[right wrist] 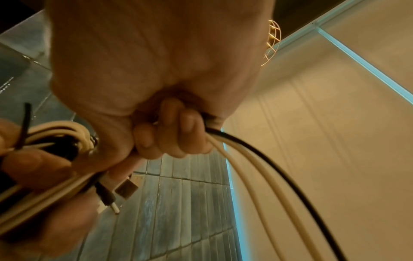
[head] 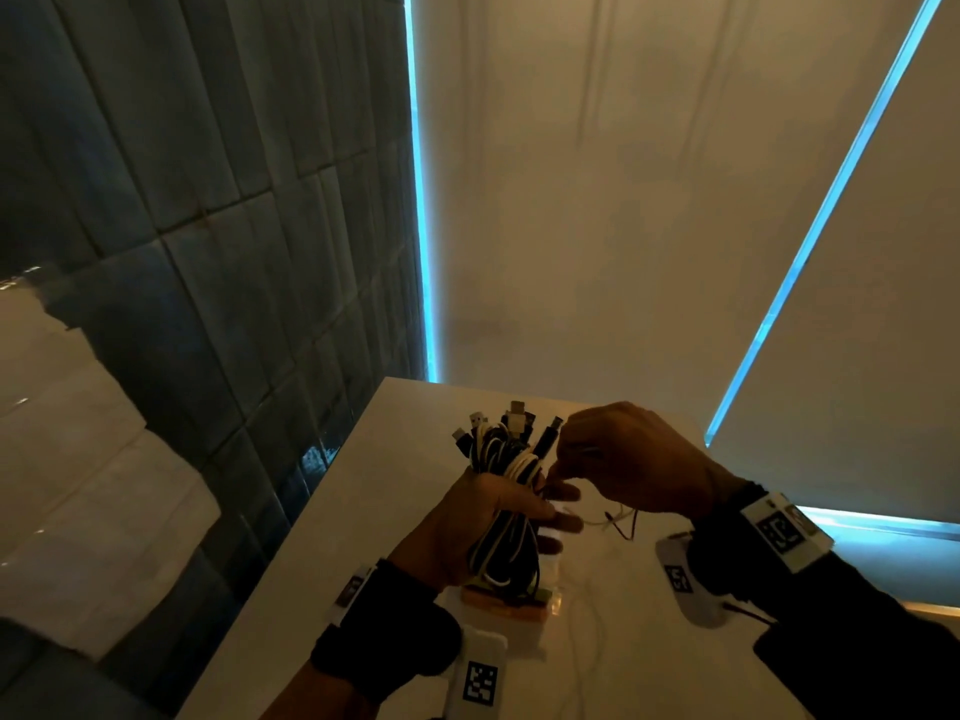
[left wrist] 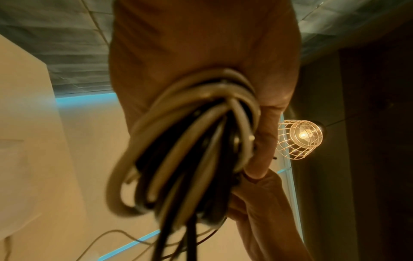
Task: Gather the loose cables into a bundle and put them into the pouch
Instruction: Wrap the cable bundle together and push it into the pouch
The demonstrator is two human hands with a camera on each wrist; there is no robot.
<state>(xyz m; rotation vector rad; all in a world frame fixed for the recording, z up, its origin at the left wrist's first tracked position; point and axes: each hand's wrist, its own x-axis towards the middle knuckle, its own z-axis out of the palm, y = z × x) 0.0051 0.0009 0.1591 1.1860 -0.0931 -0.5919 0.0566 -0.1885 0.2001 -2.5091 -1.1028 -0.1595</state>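
My left hand (head: pixel 519 506) grips a bundle of black and white cables (head: pixel 498 454) upright above the table, plugs poking out of its top. The looped cables (left wrist: pixel 190 141) run across the palm of that left hand (left wrist: pixel 260 151), whose fingers curl round them. My right hand (head: pixel 561 472) is just right of the bundle, its fingers (right wrist: pixel 170 134) curled round loose white and black strands (right wrist: pixel 257 159) that trail away. The bundle (right wrist: pixel 55 136) and a USB plug (right wrist: pixel 126 189) lie beside it. A clear pouch with an orange edge (head: pixel 519 610) lies under the bundle.
The pale table (head: pixel 395 511) has its left edge close to a dark tiled wall (head: pixel 234 252). Pale blinds (head: pixel 597 226) hang behind it. Thin strands (head: pixel 621 524) dangle over the table below my right hand. A caged lamp (left wrist: pixel 299 139) glows overhead.
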